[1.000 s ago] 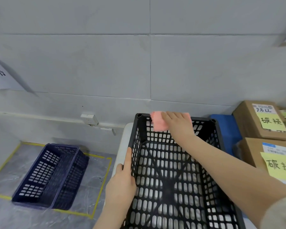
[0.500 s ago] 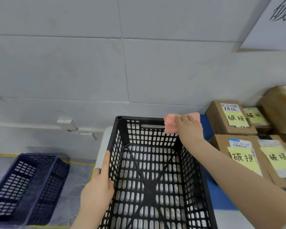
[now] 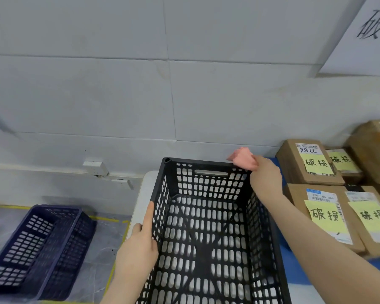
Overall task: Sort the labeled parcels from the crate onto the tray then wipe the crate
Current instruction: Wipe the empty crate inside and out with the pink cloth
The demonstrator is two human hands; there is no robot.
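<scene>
**A:** Cloth [image 3: 242,157] at the far right corner of the crate [image 3: 206,185], bunched in the right hand [image 3: 266,178]. The fingers are curled round it and press it on the rim.

**B:** And the left hand [image 3: 138,249]?

**A:** It grips the left wall, forefinger straight along the rim.

**B:** Room to move?

**A:** The far rim runs bare to the left of the cloth fingers, and the crate floor lies open below them. To their right, parcels [image 3: 305,167] crowd the blue tray [image 3: 294,268], close beside the knuckles.

Pale grey tiled wall [image 3: 119,84] with a white socket [image 3: 95,167], marbled grey floor [image 3: 101,260] with yellow tape [image 3: 105,218].
</scene>
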